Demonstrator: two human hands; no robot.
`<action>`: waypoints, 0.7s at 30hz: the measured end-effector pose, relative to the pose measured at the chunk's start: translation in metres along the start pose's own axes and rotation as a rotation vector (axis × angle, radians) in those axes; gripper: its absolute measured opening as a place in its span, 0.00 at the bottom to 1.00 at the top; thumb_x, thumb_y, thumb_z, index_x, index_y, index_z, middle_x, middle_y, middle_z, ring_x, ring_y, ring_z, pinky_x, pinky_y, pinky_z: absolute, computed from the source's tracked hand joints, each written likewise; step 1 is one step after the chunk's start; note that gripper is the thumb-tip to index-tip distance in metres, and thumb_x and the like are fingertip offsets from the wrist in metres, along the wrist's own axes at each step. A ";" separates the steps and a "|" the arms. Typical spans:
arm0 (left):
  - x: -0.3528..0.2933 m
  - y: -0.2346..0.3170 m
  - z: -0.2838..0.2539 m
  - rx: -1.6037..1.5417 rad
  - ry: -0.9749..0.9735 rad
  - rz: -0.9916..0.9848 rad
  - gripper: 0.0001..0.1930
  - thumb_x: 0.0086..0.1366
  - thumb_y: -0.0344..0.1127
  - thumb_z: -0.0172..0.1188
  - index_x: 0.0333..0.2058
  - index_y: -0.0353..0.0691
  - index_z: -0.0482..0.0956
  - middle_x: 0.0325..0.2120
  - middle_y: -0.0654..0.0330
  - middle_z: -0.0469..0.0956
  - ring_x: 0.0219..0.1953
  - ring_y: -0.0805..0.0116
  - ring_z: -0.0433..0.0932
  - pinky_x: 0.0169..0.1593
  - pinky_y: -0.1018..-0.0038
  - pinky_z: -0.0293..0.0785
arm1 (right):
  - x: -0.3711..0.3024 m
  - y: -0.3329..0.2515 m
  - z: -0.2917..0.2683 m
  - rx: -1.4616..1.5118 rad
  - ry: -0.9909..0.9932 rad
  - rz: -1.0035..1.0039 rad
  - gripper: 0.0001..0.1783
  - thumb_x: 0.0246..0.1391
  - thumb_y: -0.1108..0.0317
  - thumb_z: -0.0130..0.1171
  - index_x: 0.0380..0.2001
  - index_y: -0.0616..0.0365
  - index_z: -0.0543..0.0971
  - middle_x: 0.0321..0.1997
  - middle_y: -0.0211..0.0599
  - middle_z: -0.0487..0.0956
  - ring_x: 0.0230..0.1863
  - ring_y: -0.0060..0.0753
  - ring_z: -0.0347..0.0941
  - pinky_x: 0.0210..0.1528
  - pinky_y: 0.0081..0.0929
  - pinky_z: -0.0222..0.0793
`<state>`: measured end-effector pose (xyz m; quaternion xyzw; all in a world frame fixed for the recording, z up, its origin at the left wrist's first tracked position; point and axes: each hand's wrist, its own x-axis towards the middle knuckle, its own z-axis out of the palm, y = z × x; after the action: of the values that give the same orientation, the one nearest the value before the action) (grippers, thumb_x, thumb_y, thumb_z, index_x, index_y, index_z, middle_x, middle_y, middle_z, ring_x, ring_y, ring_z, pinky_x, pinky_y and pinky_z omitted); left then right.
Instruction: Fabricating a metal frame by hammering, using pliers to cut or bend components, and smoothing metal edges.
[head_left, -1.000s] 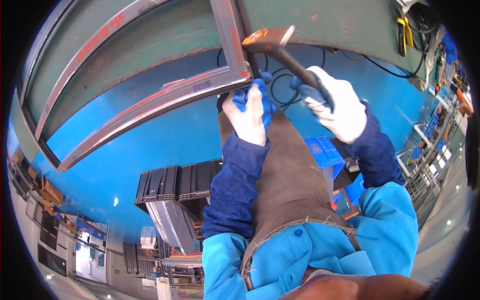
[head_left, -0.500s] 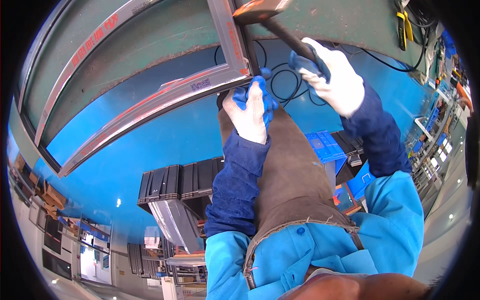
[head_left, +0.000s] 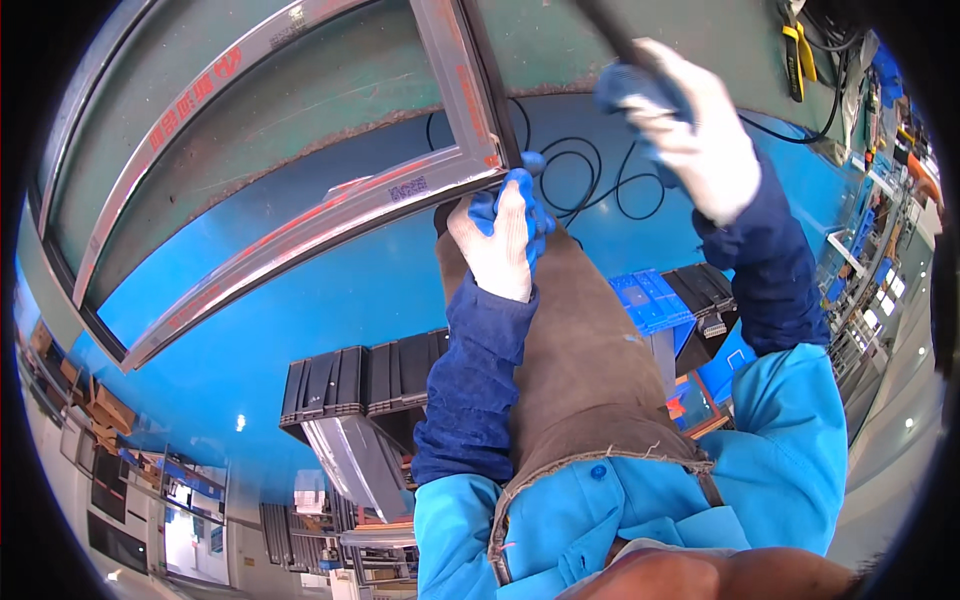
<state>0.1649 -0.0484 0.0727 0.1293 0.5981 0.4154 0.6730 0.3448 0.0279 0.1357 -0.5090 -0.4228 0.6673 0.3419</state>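
A grey metal frame point(head_left: 320, 218) with black edging and red-printed film lies over the green bench, its near corner reaching past the bench edge. My left hand point(head_left: 497, 243), in a white glove with blue coating, is closed at that corner, with some fingers hidden below. My right hand point(head_left: 708, 140), gloved the same way and a little blurred, is raised to the right of the frame. It is wrapped around the dark handle of a hammer point(head_left: 608, 28); the hammer's head is out of the picture at the top.
The green bench top point(head_left: 330, 100) spans the far side. Pliers with yellow handles point(head_left: 798, 55) lie at its far right, near black cables. A looped black cable point(head_left: 575, 180) rests on the blue floor. Black bins point(head_left: 330, 385) and a blue crate point(head_left: 650, 300) stand beside me.
My right hand has risen up and to the right with the hammer, taking its head out of view. My left hand stays at the frame's corner; the whole view has shifted slightly.
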 end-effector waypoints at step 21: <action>-0.001 0.001 -0.011 0.023 -0.049 -0.018 0.18 0.64 0.44 0.56 0.40 0.32 0.81 0.08 0.64 0.67 0.08 0.77 0.64 0.14 0.84 0.57 | -0.001 0.001 0.023 -0.641 -0.014 0.028 0.16 0.49 0.70 0.55 0.42 0.66 0.73 0.28 0.42 0.78 0.22 0.30 0.70 0.26 0.26 0.66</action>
<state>0.1541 -0.0516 0.0713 0.1415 0.5873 0.3992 0.6897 0.3225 0.0212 0.1379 -0.5920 -0.6066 0.5084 0.1520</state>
